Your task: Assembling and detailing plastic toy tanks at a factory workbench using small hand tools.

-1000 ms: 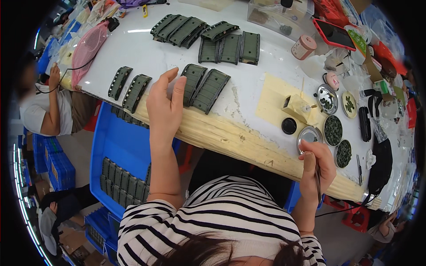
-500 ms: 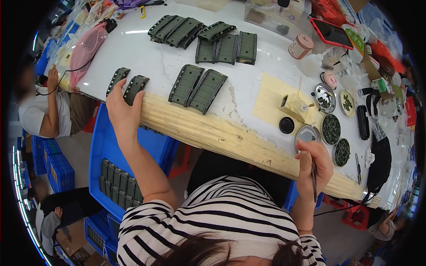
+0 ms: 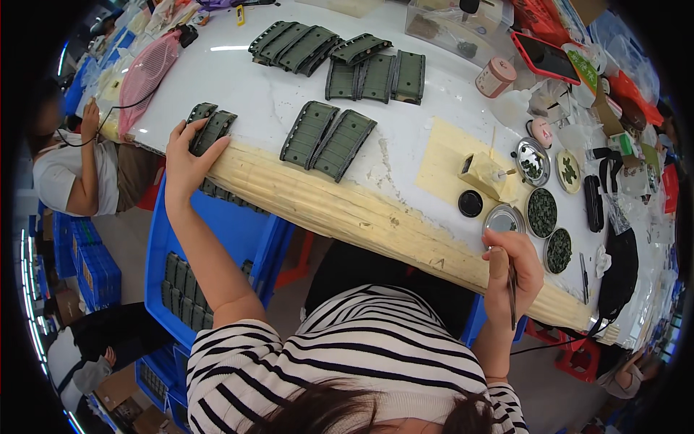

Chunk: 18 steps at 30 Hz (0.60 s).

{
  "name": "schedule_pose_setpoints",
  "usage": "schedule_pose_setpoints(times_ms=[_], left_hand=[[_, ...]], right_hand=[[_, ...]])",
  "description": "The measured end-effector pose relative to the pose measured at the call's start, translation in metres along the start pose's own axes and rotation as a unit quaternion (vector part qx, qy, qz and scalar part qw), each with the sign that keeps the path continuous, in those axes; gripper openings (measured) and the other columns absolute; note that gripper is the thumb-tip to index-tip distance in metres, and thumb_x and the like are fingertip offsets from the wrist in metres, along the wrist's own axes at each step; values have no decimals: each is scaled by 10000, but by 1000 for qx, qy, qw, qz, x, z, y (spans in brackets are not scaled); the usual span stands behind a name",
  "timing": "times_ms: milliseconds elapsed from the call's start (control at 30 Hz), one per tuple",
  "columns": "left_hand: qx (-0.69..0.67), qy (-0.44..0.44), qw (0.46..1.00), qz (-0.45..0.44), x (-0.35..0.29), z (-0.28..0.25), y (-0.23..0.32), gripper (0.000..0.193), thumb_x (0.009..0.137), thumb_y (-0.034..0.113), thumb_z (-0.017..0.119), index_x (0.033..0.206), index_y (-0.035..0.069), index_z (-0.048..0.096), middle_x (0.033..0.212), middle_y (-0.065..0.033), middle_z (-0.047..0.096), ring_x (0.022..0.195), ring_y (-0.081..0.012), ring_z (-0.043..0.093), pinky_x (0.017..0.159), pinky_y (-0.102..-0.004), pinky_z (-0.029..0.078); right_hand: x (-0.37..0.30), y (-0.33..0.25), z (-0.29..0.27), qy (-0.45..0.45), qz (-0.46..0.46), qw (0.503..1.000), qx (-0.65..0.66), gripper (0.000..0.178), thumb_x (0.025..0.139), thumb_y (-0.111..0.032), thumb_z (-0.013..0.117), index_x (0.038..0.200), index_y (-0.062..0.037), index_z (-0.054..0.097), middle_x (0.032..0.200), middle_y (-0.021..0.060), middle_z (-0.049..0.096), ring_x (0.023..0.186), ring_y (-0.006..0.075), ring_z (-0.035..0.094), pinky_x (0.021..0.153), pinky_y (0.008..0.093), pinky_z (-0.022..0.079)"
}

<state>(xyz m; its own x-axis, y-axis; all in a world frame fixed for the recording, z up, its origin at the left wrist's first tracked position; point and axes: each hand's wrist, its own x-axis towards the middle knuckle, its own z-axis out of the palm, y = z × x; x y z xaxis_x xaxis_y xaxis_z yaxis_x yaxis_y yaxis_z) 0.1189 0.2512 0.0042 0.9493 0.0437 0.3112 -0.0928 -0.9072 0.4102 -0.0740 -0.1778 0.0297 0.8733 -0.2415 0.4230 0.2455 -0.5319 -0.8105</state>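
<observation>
My left hand (image 3: 186, 159) is at the table's left front edge. Its thumb and fingers close around two small dark green slatted panels (image 3: 215, 132) that lie side by side; the fingers partly cover them. My right hand (image 3: 515, 278) is closed around slim metal tweezers (image 3: 512, 296), just in front of a round silver tin (image 3: 504, 218). Close to it stand two round tins of dark green chips, a far one (image 3: 541, 212) and a near one (image 3: 559, 250). Another pair of green panels (image 3: 329, 141) rests mid-table, apart from both hands.
More green panels (image 3: 376, 76) lie farther back, some overlapping. Right of the middle, a yellowish block (image 3: 486, 176) stands on a cream sheet (image 3: 441, 155), with a black lid (image 3: 470, 203) nearby. A blue crate (image 3: 160, 278) of panels sits below the left edge. Another person (image 3: 79, 166) is at far left.
My left hand has shifted a little left and closed around the two small panels, which now lie nearer each other. My right hand keeps its hold on the tweezers. The view has shifted slightly.
</observation>
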Motion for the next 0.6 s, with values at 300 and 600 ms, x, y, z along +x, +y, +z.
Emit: schedule_pose_setpoints(times_ms=[300,600], left_hand=[[-16,135,990,25,-22,-11,-17,499,703,317,809,1118,81,663,1174,-158,535,1114,-295,533,958,-379,426],[148,4,983,-110,-160,-35,-129,495,665,286,827,1094,106,659,1222,-189,483,1160,-353,477,975,-436,414]], right_hand=[[-1,-3,0,-10,13,1000,0,115,838,-12,648,942,5,695,806,85,635,659,124,519,584,219,384],[0,-12,7,-41,-2,999,13,117,833,-59,669,916,19,698,796,102,646,717,179,587,650,257,442]])
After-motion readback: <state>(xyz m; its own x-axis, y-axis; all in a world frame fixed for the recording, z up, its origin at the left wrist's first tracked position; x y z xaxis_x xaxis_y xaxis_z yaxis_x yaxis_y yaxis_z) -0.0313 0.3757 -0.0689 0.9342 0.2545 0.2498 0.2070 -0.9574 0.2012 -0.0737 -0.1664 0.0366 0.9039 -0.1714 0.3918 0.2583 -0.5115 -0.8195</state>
